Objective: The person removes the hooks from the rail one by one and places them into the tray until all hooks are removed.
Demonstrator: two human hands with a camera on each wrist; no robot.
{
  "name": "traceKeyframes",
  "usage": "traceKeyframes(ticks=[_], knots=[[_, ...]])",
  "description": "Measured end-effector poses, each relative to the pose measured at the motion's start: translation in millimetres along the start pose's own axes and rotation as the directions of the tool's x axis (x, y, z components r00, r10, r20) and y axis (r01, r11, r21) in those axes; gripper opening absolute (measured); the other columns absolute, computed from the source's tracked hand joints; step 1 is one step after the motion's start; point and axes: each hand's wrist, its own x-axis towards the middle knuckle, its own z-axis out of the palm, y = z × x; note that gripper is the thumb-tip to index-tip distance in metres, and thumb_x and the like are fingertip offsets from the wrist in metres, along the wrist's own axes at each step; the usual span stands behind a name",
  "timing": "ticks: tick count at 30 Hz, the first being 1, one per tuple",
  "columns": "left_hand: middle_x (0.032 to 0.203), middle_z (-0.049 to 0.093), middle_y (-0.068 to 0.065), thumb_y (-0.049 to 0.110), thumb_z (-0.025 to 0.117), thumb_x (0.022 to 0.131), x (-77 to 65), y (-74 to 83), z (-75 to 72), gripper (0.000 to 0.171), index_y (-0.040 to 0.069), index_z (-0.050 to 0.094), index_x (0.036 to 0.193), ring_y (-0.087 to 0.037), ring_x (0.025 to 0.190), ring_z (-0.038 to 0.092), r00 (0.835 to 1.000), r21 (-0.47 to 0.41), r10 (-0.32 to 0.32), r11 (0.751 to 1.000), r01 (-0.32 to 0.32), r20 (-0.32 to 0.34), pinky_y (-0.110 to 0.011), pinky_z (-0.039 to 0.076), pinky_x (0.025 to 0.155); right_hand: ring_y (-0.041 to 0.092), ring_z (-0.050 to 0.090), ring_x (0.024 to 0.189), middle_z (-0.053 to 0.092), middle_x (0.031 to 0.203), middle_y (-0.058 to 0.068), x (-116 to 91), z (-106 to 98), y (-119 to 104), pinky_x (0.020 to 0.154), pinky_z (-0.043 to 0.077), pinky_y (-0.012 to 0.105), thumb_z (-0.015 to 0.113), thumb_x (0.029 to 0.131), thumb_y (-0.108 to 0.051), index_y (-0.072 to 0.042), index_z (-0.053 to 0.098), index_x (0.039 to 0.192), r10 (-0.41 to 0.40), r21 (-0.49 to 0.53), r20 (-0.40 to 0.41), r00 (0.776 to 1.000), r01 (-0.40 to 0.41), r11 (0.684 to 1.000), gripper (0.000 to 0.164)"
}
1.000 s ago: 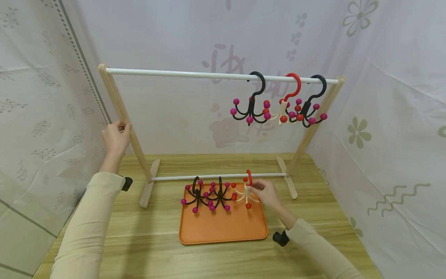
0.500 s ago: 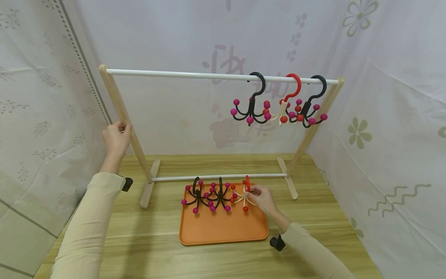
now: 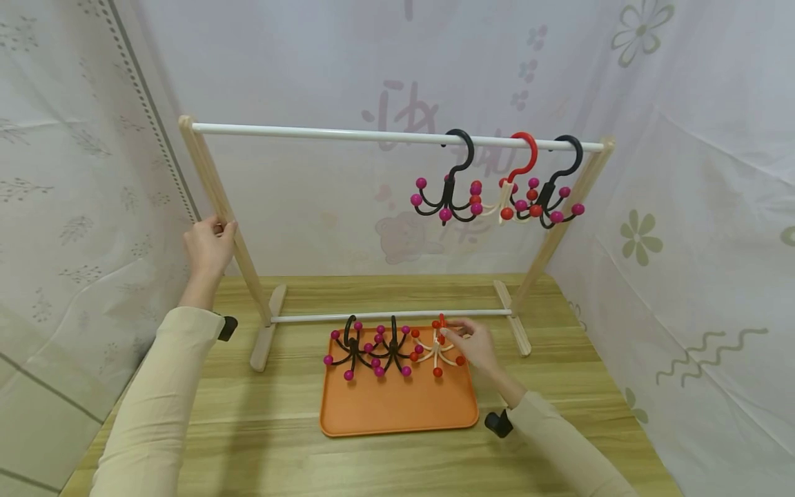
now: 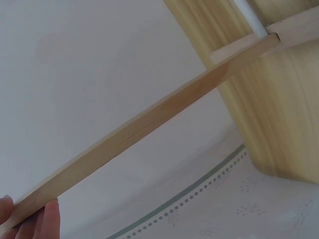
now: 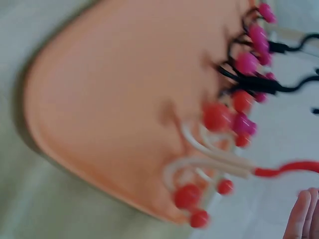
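My left hand [image 3: 209, 248] grips the left wooden post [image 3: 245, 259] of the rack, thumb and fingers on either side of it. A cream multi-arm hanger [image 3: 437, 348] with a red hook and red ball tips stands at the right of the orange tray [image 3: 397, 407]. My right hand [image 3: 475, 345] is right at its hook, thumb tip overlapping the red part. In the right wrist view its straight fingers [image 5: 299, 214] show beside the red hook [image 5: 284, 168]. Two dark hangers, one left [image 3: 352, 348] and one nearer [image 3: 393, 345], with magenta balls stand alongside on the tray.
From the white top rail [image 3: 310, 131] hang a black hanger [image 3: 448, 190], a red-hooked cream hanger [image 3: 506, 193] and another black hanger [image 3: 546, 193], towards the right. The lower white bar [image 3: 310, 318] runs behind the tray. Patterned cloth surrounds the wooden table [image 3: 279, 442].
The cream hanger has come down and slightly left onto the tray, hook upright. My right hand has shifted from its stem up to the hook, fingers loosening. My left hand stays on the post.
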Motion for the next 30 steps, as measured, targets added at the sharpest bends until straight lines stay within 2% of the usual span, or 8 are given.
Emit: traceKeyframes(ticks=[2, 8, 13, 18, 22, 25, 27, 30], knots=[[0.093, 0.060, -0.027, 0.023, 0.044, 0.092, -0.2, 0.7, 0.0, 0.031, -0.005, 0.056, 0.088, -0.036, 0.081, 0.056, 1.000, -0.004, -0.001, 1.000, 0.001, -0.001, -0.042, 0.041, 0.069, 0.018, 0.056, 0.068, 0.063, 0.086, 0.005, 11.2, -9.0, 3.5, 0.048, 0.045, 0.032, 0.066, 0.079, -0.029, -0.008, 0.066, 0.099, -0.061, 0.042, -0.020, 0.998, 0.062, 0.997, 0.029], [0.096, 0.059, -0.028, 0.021, 0.044, 0.092, -0.6, 2.1, -1.3, 0.030, -0.006, 0.056, 0.088, -0.038, 0.086, 0.056, 1.000, -0.018, -0.007, 1.000, 0.008, 0.008, -0.044, 0.042, 0.072, 0.017, 0.058, 0.068, 0.063, 0.086, 0.005, 39.9, -36.6, -44.3, 0.054, 0.048, 0.032, 0.063, 0.082, -0.029, -0.009, 0.065, 0.099, -0.112, 0.008, -0.083, 0.990, 0.113, 0.994, 0.027], [0.098, 0.058, -0.028, 0.021, 0.043, 0.092, -0.9, 1.9, -2.2, 0.030, -0.006, 0.056, 0.090, -0.040, 0.090, 0.055, 1.000, -0.019, -0.011, 1.000, 0.011, 0.017, -0.046, 0.042, 0.075, 0.020, 0.059, 0.064, 0.063, 0.079, 0.018, 58.6, -48.6, -111.2, 0.054, 0.047, 0.025, 0.060, 0.084, -0.012, 0.003, 0.064, 0.097, -0.174, -0.041, -0.126, 0.977, 0.170, 0.985, 0.020], [0.098, 0.058, -0.028, 0.020, 0.043, 0.092, -1.4, 1.4, -1.4, 0.029, -0.006, 0.055, 0.090, -0.039, 0.089, 0.056, 1.000, -0.013, -0.012, 1.000, 0.012, 0.021, -0.045, 0.043, 0.072, 0.031, 0.058, 0.063, 0.060, 0.077, 0.026, 74.4, -53.5, -162.0, 0.055, 0.047, 0.021, 0.059, 0.084, -0.007, 0.009, 0.061, 0.095, -0.256, -0.034, -0.213, 0.943, 0.255, 0.966, 0.020], [0.100, 0.058, -0.028, 0.020, 0.044, 0.092, -1.0, 1.2, -1.0, 0.030, -0.007, 0.056, 0.091, -0.040, 0.092, 0.055, 1.000, -0.019, -0.006, 1.000, 0.007, 0.022, -0.046, 0.043, 0.075, 0.020, 0.059, 0.058, 0.061, 0.076, 0.025, 86.8, -56.9, -192.7, 0.055, 0.047, 0.020, 0.060, 0.083, -0.005, 0.011, 0.061, 0.092, -0.323, -0.040, -0.314, 0.893, 0.328, 0.944, 0.019], [0.098, 0.058, -0.028, 0.019, 0.044, 0.092, -0.5, 1.6, -0.7, 0.030, -0.007, 0.057, 0.090, -0.040, 0.090, 0.056, 1.000, -0.015, 0.000, 1.000, 0.000, 0.012, -0.046, 0.043, 0.074, 0.021, 0.059, 0.059, 0.063, 0.079, 0.020, 98.1, -60.3, -213.0, 0.056, 0.047, 0.020, 0.061, 0.082, -0.007, 0.010, 0.062, 0.093, -0.346, -0.066, -0.362, 0.865, 0.346, 0.936, 0.021], [0.097, 0.059, -0.028, 0.020, 0.044, 0.092, -0.5, 1.9, -0.7, 0.030, -0.007, 0.057, 0.089, -0.039, 0.088, 0.056, 1.000, -0.011, 0.002, 1.000, -0.002, 0.006, -0.045, 0.044, 0.072, 0.024, 0.059, 0.063, 0.064, 0.083, 0.015, 110.8, -64.4, -217.5, 0.056, 0.046, 0.020, 0.062, 0.082, -0.012, 0.007, 0.062, 0.096, -0.329, -0.076, -0.365, 0.871, 0.325, 0.943, 0.023], [0.096, 0.059, -0.028, 0.019, 0.044, 0.092, -0.8, 2.0, -0.9, 0.030, -0.007, 0.057, 0.088, -0.039, 0.086, 0.057, 1.000, -0.011, 0.006, 1.000, -0.006, 0.000, -0.044, 0.044, 0.071, 0.028, 0.060, 0.071, 0.063, 0.093, 0.010, 128.5, -69.9, -220.6, 0.061, 0.048, 0.023, 0.063, 0.082, -0.018, 0.001, 0.062, 0.104, -0.238, -0.038, -0.334, 0.912, 0.240, 0.970, 0.029]])
